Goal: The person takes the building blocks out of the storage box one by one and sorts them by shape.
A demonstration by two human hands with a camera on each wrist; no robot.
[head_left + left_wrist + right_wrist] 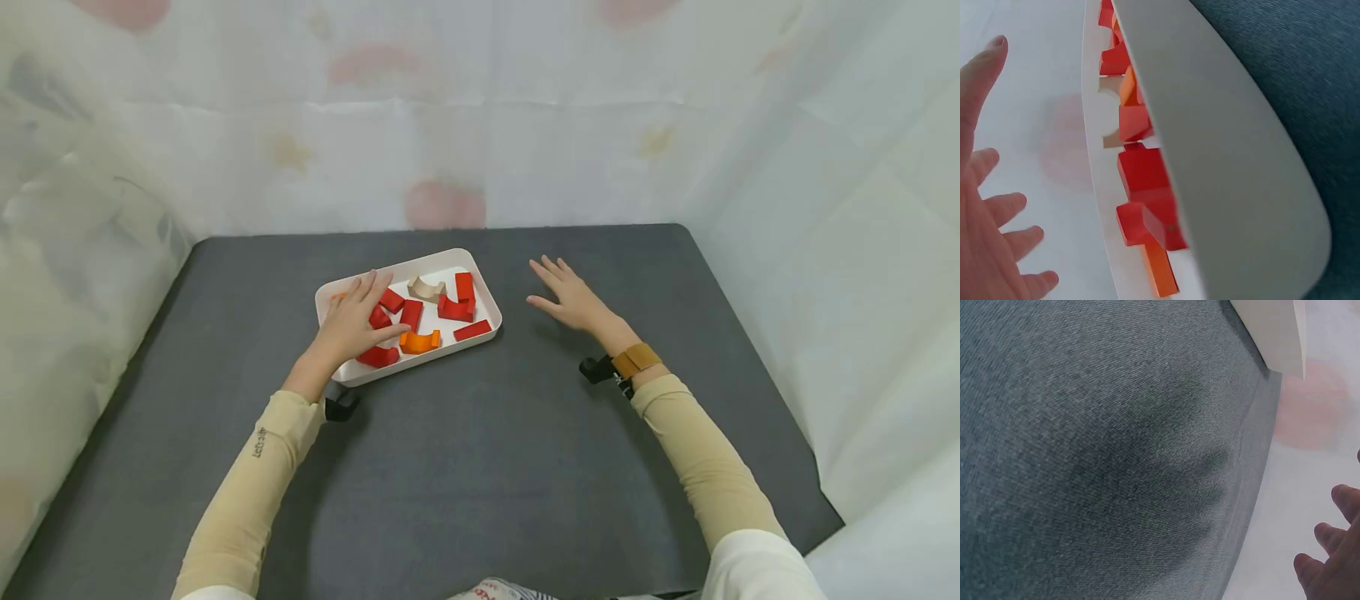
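**blockfan22:** Head view, left of centre: shallow white rectangular plastic tray (486,302) sitting on dark grey fabric tabletop (480,467), loaded with small wooden blocks. Mostly red wooden blocks (455,309), plus one orange wooden arch block (419,342) near the tray's lower edge and one pale natural-wood arch block (426,289) toward the top. Left hand (352,325) spread flat over the tray's left half, fingers straight and fanned, resting on or just above the blocks there. Gripping nothing as far as visible.

**gridwatcher:** Agreed. Left wrist view confirms it: fingers (997,212) loose and open, tray rim running right alongside. Right hand (572,298) lying to the right of the tray, apart from it, fingers stretched out over bare tabletop, holding nothing.

**blockfan22:** Handling guess: blocks probably light, rigid, smooth painted wood, so slightly slick but not fragile. Best pinched across two flat opposite faces; arches by their outer sides, not the curved hollow.

**gridwatcher:** Tray likely light too, thin-walled. Probably slides easily on that fabric if nudged. Long rims look like the spot to hold.
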